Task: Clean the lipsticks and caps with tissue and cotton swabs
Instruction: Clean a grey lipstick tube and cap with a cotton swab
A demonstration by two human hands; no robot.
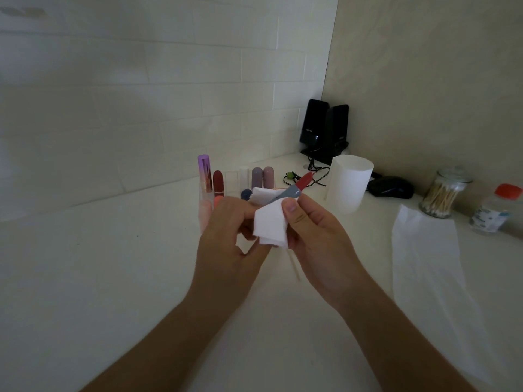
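Observation:
A folded white tissue (pixel 270 224) sits between both hands above the white counter. My left hand (pixel 229 239) grips the tissue from the left. My right hand (pixel 317 236) pinches the tissue's right edge with thumb on top and holds a lipstick (pixel 297 187) with a grey base and red tip that points up to the right. A thin wooden cotton swab stick (pixel 294 264) pokes out below the hands; its tip is hidden. Behind the hands stand several lipsticks and caps (pixel 218 181), among them a tall purple tube (pixel 205 172).
A tissue roll (pixel 349 182) stands at the right, with a long tissue strip (pixel 424 250) laid on the counter. A glass jar of cotton swabs (pixel 443 195) and a red-capped bottle (pixel 498 212) sit at the far right. Black speakers (pixel 325 128) and a mouse (pixel 392 187) fill the corner.

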